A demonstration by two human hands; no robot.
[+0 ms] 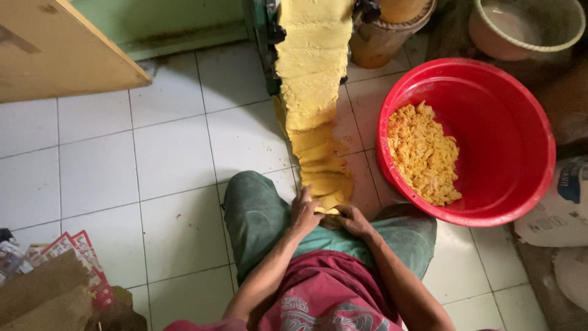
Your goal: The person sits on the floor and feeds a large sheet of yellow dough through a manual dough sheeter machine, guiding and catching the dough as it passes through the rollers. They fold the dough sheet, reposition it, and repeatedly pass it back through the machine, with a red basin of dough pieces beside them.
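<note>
A long yellow dough sheet (313, 73) hangs down from a machine at the top and piles in folds on the white tiled floor between my knees. My left hand (304, 210) rests on the lower end of the folded sheet, fingers gripping its edge. My right hand (350, 219) grips the same end from the right, just below the folds. A red plastic basin (527, 141) stands to the right with crumbly yellow dough (422, 153) inside.
A green machine frame (264, 37) stands at the top centre. A brown bucket (383, 40) and a pale bowl (527, 27) sit at top right. A wooden board (55, 49) is at top left, cardboard and printed paper (55, 282) at bottom left, a white sack (560, 208) at right.
</note>
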